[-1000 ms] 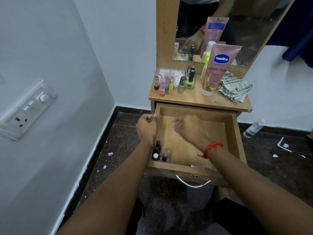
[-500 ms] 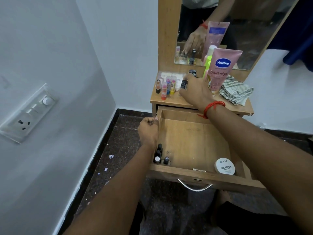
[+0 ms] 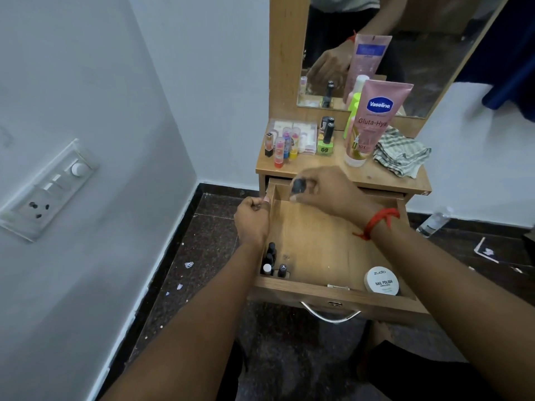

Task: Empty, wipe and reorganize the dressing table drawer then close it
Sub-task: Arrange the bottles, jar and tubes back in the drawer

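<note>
The wooden drawer [image 3: 327, 244] of the dressing table stands pulled out. My left hand [image 3: 251, 219] is closed over the drawer's left wall. Above the back of the drawer, my right hand [image 3: 327, 191] holds a small dark-capped bottle [image 3: 298, 186]. Several nail polish bottles [image 3: 271, 263] stand in the front left corner of the drawer. A round white nail polish remover tub [image 3: 381, 281] lies in the front right corner. On the table top [image 3: 373, 178] stand lip balm tubes [image 3: 282, 149], a green nail polish bottle [image 3: 325, 141], a pink Vaseline tube [image 3: 373, 120] and a checked cloth [image 3: 401, 153].
A mirror [image 3: 390, 39] rises behind the table top. The white wall on the left carries a switch and socket plate [image 3: 49, 189]. A clear plastic bottle [image 3: 434, 222] lies on the dark floor at the right. Paper scraps [image 3: 487, 251] are scattered on the floor.
My right hand went from inside the drawer up to the bottles on the table top, closed on a small bottle, and now has come back over the drawer with it. My left hand stayed.
</note>
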